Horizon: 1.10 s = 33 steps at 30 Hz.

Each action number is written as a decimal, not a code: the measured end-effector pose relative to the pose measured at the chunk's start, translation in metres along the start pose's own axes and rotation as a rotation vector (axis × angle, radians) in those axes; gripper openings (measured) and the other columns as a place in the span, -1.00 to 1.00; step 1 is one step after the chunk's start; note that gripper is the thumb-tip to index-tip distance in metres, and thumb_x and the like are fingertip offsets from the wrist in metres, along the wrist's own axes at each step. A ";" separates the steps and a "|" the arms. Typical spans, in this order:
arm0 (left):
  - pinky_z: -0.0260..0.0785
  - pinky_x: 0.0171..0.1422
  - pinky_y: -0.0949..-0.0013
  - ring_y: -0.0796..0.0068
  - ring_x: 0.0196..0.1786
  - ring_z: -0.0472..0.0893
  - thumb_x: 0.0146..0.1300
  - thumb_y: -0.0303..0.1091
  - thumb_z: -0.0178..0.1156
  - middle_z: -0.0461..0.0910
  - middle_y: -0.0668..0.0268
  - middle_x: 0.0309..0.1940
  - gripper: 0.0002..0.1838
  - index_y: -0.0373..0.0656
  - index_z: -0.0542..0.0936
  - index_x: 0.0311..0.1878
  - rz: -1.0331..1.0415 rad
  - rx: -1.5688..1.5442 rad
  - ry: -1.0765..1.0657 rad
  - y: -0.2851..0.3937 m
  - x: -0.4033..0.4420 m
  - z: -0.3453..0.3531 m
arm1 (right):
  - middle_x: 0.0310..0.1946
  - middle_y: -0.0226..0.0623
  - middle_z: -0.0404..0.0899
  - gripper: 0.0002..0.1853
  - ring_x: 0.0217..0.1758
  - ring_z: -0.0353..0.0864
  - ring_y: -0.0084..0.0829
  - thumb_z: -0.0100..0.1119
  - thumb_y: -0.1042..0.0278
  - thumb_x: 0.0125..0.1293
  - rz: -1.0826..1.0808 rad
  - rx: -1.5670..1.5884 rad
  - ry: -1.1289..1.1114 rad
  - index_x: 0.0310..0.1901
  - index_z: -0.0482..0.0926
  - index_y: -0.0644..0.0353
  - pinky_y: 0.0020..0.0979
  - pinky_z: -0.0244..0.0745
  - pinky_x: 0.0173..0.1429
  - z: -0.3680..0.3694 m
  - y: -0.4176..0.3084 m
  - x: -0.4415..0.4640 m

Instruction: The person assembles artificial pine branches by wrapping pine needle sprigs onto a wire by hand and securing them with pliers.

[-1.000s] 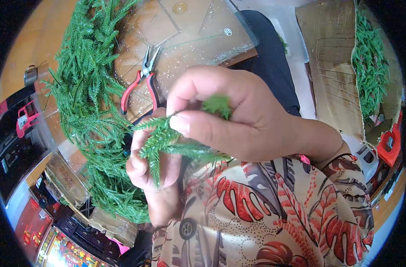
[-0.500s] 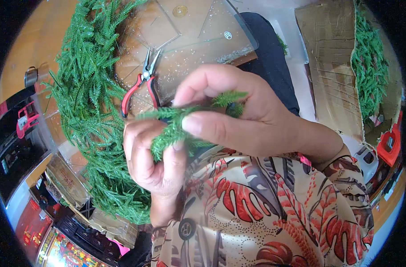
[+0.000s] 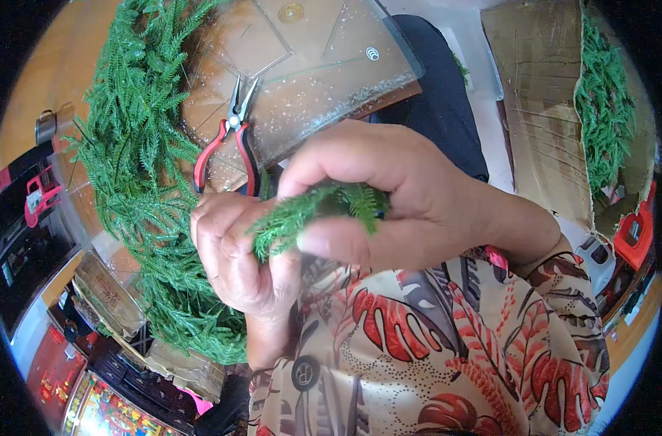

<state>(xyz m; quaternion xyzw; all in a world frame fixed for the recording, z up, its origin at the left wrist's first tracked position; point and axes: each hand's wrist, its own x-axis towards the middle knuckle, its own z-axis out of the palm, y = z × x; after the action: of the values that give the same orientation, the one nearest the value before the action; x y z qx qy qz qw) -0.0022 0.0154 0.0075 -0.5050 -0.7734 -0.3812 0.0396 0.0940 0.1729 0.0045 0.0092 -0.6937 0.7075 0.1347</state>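
A small sprig of artificial green pine [image 3: 291, 218] is held between my two hands, just in front of my patterned shirt. My left hand [image 3: 236, 251] is closed around its left end, with the fingers curled. My right hand [image 3: 396, 192] bends over the sprig from the right, thumb below and fingers above, closed on it. Part of the sprig is hidden behind the fingers. Just beyond my left hand lie long-nose pliers [image 3: 234, 138] with red and black handles, jaws slightly apart.
A thick heap of green pine branches [image 3: 145, 167] runs down the left side. The glass-like tabletop [image 3: 323, 80] is strewn with small white bits. At right, a cardboard box [image 3: 538, 94] holds more greenery [image 3: 605, 109]. An orange-red plastic object [image 3: 634, 236] is beside it.
The sprig has turned into a more curved shape between my hands, and its right end now points downward. My right hand has dropped slightly, while my left hand has shifted a little left.
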 end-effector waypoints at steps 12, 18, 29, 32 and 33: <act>0.27 -0.09 0.30 0.27 -0.23 0.42 -0.01 -0.27 0.21 0.42 0.15 -0.33 -0.62 -0.34 0.47 -0.17 -0.140 -0.294 0.006 0.011 0.000 0.021 | -0.40 -0.40 0.50 -0.84 -0.33 0.43 -0.65 0.11 0.38 0.15 0.288 0.204 0.273 -0.30 0.46 0.30 -0.61 0.33 -0.28 -0.054 -0.017 -0.024; 0.28 -0.13 0.30 0.25 -0.29 0.44 0.01 -0.46 0.18 0.45 0.14 -0.36 -0.78 -0.30 0.51 -0.24 -0.105 -0.173 -0.191 0.018 0.002 0.028 | -0.42 -0.29 0.51 -0.85 -0.33 0.51 -0.47 0.01 0.36 0.20 0.211 0.556 0.879 -0.29 0.45 0.26 -0.46 0.41 -0.14 -0.161 0.018 -0.067; 0.27 -0.25 0.30 0.27 -0.38 0.43 -0.10 -0.55 0.18 0.43 0.21 -0.45 -0.80 -0.23 0.54 -0.31 -0.046 -0.168 -0.479 0.033 0.004 0.043 | -0.34 -0.29 0.46 -0.85 -0.34 0.49 -0.41 -0.04 0.37 0.24 0.691 0.753 1.392 -0.19 0.39 0.18 -0.15 0.37 0.00 -0.242 0.232 -0.148; 0.27 -0.24 0.30 0.28 -0.37 0.44 -0.11 -0.54 0.19 0.44 0.23 -0.45 -0.81 -0.21 0.55 -0.33 -0.068 -0.138 -0.526 0.036 0.003 0.044 | -0.34 -0.27 0.45 -0.80 -0.35 0.48 -0.38 -0.02 0.31 0.23 0.677 0.798 1.416 -0.15 0.38 0.17 -0.12 0.36 -0.01 -0.245 0.251 -0.157; 0.27 -0.24 0.30 0.28 -0.37 0.44 -0.11 -0.54 0.19 0.44 0.23 -0.45 -0.81 -0.21 0.54 -0.33 -0.074 -0.132 -0.540 0.036 0.003 0.045 | -0.35 -0.27 0.45 -0.78 -0.36 0.47 -0.38 -0.01 0.29 0.22 0.682 0.797 1.410 -0.14 0.39 0.17 -0.14 0.37 -0.02 -0.242 0.246 -0.157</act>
<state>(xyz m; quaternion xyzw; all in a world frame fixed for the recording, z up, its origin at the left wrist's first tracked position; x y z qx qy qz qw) 0.0400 0.0534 -0.0033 -0.5611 -0.7474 -0.2835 -0.2149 0.2372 0.3827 -0.2772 -0.5915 -0.1152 0.7395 0.3000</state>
